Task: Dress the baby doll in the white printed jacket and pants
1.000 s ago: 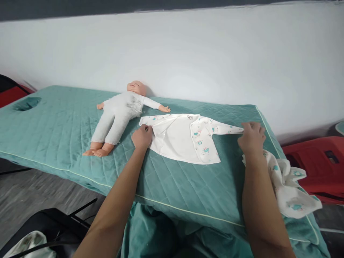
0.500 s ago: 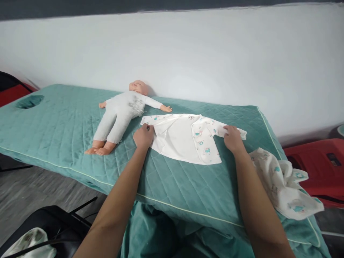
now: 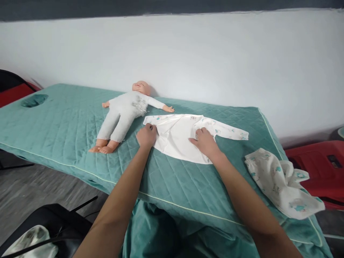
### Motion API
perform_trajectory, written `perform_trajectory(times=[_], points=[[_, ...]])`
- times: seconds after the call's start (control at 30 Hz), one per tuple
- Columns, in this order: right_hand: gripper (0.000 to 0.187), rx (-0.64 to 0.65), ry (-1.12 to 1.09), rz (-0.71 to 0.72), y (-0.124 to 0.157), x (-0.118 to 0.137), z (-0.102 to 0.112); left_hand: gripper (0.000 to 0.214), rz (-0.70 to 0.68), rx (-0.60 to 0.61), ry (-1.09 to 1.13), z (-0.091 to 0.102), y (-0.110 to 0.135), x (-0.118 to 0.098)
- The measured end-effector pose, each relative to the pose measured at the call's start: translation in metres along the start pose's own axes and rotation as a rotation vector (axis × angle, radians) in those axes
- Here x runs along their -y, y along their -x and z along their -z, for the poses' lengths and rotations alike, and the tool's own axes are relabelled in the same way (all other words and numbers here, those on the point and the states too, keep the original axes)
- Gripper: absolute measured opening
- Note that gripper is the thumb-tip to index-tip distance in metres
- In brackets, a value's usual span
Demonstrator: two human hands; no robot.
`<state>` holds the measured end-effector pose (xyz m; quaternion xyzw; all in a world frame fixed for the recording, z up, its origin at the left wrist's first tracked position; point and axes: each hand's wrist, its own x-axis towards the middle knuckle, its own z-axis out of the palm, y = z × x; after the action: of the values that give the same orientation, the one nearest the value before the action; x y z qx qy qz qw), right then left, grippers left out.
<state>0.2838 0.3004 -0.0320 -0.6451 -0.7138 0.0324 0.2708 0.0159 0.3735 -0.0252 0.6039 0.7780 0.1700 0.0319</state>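
Note:
A white baby shirt (image 3: 178, 138) with small teal prints lies spread on the bed, its front panels parted and its sleeves stretched to both sides. My left hand (image 3: 147, 136) is closed on the shirt's left edge, just below the sleeve. Over the right front panel, my right hand (image 3: 205, 142) rests with thumb and bent fingers apart, touching the fabric and covering part of it. A baby doll (image 3: 126, 109) in a pale cloth body lies on its back beyond my left hand, one arm reaching toward the shirt's collar.
The green quilted bed (image 3: 72, 118) stands against a white wall, with a face hole at its far left. A crumpled printed baby garment (image 3: 279, 182) lies at the right edge. Red plastic seats (image 3: 319, 161) stand beyond, and a black chair (image 3: 53, 222) is at lower left.
My right hand has left the right sleeve and moved left onto the shirt's front panel. My left hand keeps its hold at the left edge.

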Motion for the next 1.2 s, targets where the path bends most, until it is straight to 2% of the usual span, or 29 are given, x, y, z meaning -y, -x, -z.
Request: perform_trajectory(times=[0.17, 0.23, 0.3, 0.4, 0.53, 0.63, 0.73, 0.83, 0.97, 1.1, 1.2], points=[[0.007, 0.043, 0.038, -0.142, -0.017, -0.003, -0.009, 0.04, 0.009, 0.009, -0.006, 0.001, 0.001, -0.001], [0.015, 0.069, -0.039, -0.194, -0.023, -0.004, -0.003, 0.041, 0.012, 0.007, -0.012, 0.0, 0.0, 0.0], [0.02, 0.084, -0.251, -0.282, -0.026, -0.009, 0.008, 0.041, 0.005, 0.001, -0.017, 0.0, 0.0, 0.0], [0.015, 0.084, -0.596, -0.451, -0.029, -0.026, 0.033, 0.041, -0.001, -0.007, -0.014, -0.001, 0.0, 0.001], [0.013, 0.057, -0.746, -0.593, -0.026, -0.059, 0.07, 0.041, 0.015, 0.003, -0.004, 0.0, 0.0, 0.0], [0.012, 0.005, -0.715, -0.714, -0.023, -0.08, 0.087, 0.04, 0.021, -0.006, -0.002, 0.0, 0.0, 0.0], [0.015, -0.068, -0.507, -0.773, -0.022, -0.097, 0.089, 0.039, 0.017, -0.017, 0.005, -0.001, 0.0, 0.001], [0.017, -0.07, -0.298, -0.712, -0.021, -0.11, 0.081, 0.039, 0.012, -0.018, 0.015, -0.001, 0.0, 0.001], [0.022, -0.115, -0.156, -0.63, -0.018, -0.115, 0.069, 0.041, 0.02, -0.011, 0.016, -0.001, -0.001, 0.002], [0.023, -0.228, -0.058, -0.384, -0.014, -0.096, 0.057, 0.04, 0.014, -0.015, 0.034, -0.002, -0.001, 0.003], [0.025, -0.199, -0.083, -0.165, -0.011, -0.067, 0.045, 0.039, 0.012, -0.012, 0.04, 0.0, 0.0, 0.002]])
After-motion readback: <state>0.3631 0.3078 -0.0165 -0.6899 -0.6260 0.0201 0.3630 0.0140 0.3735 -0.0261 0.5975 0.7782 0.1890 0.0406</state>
